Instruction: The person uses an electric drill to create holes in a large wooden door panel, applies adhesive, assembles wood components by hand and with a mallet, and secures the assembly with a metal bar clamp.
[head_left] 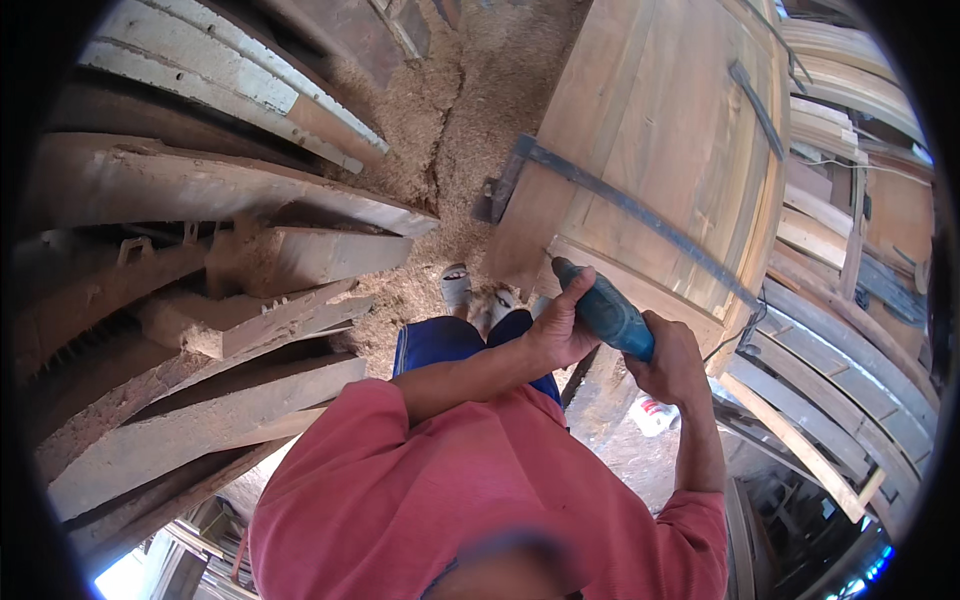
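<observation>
You are holding a teal power drill [612, 312], rounded and dark-nosed, at the near edge of a framed wooden panel [650, 110]. Its long axis is running diagonally, the nose pointing forward and left. Your left hand [566, 332] is cupping its front, fingers curled; your right hand [672, 362] is clasping its rear, fingers wrapped. A white-and-red plastic bag [654, 414] is lying below, contents indiscernible.

A teal power drill [614, 318] with a dark, narrow nose is held aslant at the near edge of a wooden panel [650, 110], its tip toward the panel's near left corner; whether it touches is unclear. The panel, warm brown with long boards and a framed border, lies flat, broad face up.
</observation>
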